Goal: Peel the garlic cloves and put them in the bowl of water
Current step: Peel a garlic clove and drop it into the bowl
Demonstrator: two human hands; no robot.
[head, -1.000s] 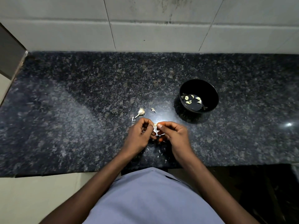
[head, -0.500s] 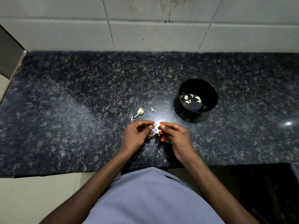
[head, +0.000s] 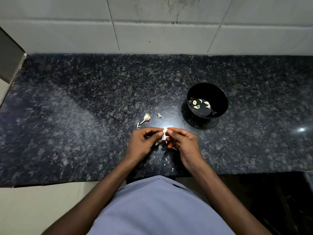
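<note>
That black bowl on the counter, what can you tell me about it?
The black bowl is small, round and deep, with a smooth glossy look, perhaps plastic or ceramic. It stands upright on the dark speckled stone counter, beyond and to the right of the right hand, apart from both hands. Inside, a shallow pool of water holds several pale peeled garlic cloves, gathered toward its left side. Nothing touches it but the counter.
</note>
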